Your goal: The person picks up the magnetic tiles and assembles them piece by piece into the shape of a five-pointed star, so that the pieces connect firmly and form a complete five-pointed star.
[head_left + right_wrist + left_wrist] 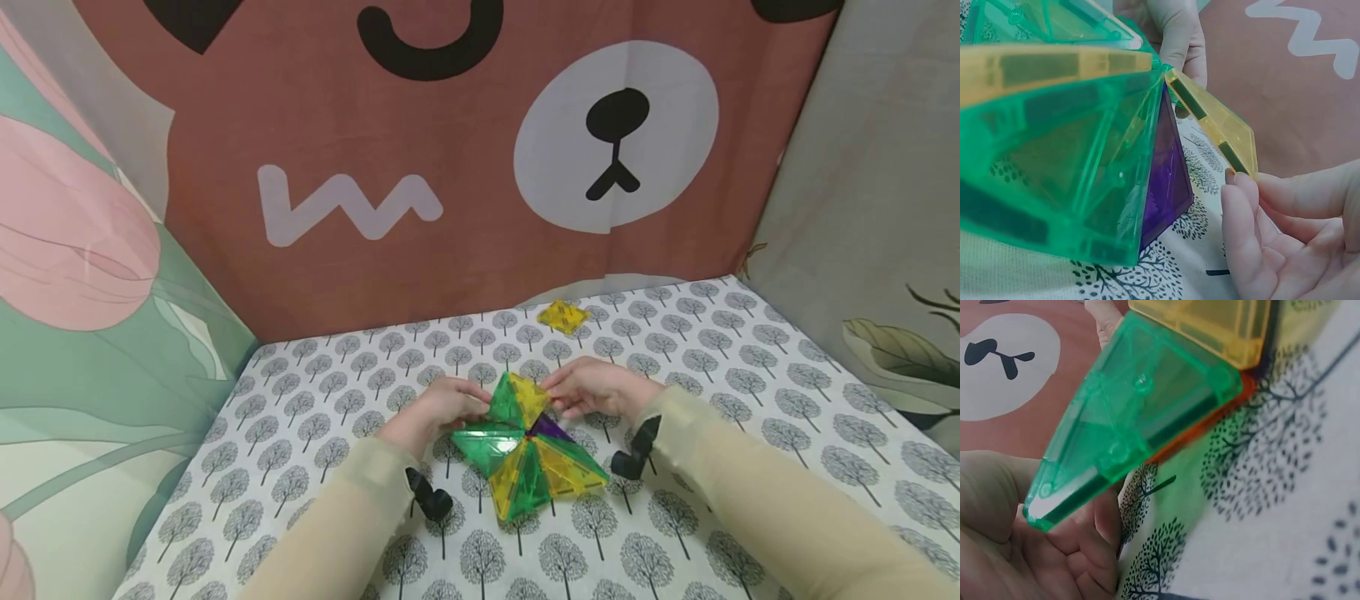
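Note:
Green, yellow and purple translucent magnetic tiles form a pinwheel-like cluster point(525, 479) on the cloth, meeting at a middle point. My right hand point(592, 385) pinches the outer corner of a yellow magnetic tile point(1225, 122) between thumb and fingers. Beside that tile, a purple tile point(1169, 178) slants down below the joint. At the far left of the cluster my left hand point(446, 404) holds the edge of an upper green magnetic tile point(506, 404). In the left wrist view, a nearer green tile point(1135, 406) covers part of that hand's thumb and fingers.
A separate yellow piece point(562, 317) lies near the back edge of the tree-print cloth point(330, 454). A brown bear-print curtain point(480, 275) rises behind, with patterned curtains on both sides. Black straps with small devices sit on both wrists.

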{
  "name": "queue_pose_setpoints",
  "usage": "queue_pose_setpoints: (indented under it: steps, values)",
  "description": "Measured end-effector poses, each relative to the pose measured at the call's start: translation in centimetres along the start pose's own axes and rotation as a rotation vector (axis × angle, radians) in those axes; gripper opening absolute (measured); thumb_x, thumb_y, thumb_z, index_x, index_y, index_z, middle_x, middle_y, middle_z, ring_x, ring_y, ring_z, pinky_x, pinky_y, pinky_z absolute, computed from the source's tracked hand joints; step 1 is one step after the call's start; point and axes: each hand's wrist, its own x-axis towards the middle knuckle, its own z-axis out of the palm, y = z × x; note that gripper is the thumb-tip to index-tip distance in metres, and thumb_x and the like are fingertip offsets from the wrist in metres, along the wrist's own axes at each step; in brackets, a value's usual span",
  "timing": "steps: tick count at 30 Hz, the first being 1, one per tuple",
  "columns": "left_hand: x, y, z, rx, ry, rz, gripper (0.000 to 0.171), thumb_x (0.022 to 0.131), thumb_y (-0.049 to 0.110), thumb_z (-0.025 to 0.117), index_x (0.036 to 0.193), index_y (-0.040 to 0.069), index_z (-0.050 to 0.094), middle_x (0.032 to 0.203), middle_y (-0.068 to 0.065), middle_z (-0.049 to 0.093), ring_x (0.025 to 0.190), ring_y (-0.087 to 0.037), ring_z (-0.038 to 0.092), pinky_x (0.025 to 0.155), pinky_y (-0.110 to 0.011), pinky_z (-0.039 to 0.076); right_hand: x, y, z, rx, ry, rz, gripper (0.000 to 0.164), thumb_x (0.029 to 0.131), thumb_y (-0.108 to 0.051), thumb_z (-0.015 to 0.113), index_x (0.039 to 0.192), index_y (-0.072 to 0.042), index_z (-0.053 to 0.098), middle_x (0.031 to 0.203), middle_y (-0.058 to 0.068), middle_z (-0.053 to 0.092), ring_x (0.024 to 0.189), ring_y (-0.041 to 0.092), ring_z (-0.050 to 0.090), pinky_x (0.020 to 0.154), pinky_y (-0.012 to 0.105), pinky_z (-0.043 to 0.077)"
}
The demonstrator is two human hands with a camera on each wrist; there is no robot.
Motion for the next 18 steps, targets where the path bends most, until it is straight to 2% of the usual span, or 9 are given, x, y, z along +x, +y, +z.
queue_pose_setpoints:
  steps: [8,18]
  values:
    - [-0.09,0.16,-0.01,0.066,-0.012,0.006,0.011,0.088,0.007,0.073,0.098,0.007,0.076,0.088,-0.005,0.070,0.077,-0.018,0.061,0.061,-0.025,0.049,0.44,0.11,0.47,-0.004,0.037,0.021,0.027,0.094,0.004,0.058,0.120,0.008,0.062,0.081,0.013,0.065,0.062,0.015,0.061,0.058,0.027,0.057]
    - [-0.26,0.21,-0.01,0.099,-0.032,0.013,0.011,0.088,0.009,0.074,0.099,0.007,0.075,0.093,-0.007,0.066,0.081,-0.020,0.060,0.063,-0.027,0.050,0.38,0.11,0.80,-0.042,0.056,0.028,0.023,0.094,0.005,0.058,0.116,0.006,0.065,0.083,0.014,0.065,0.064,0.016,0.063,0.059,0.028,0.058]
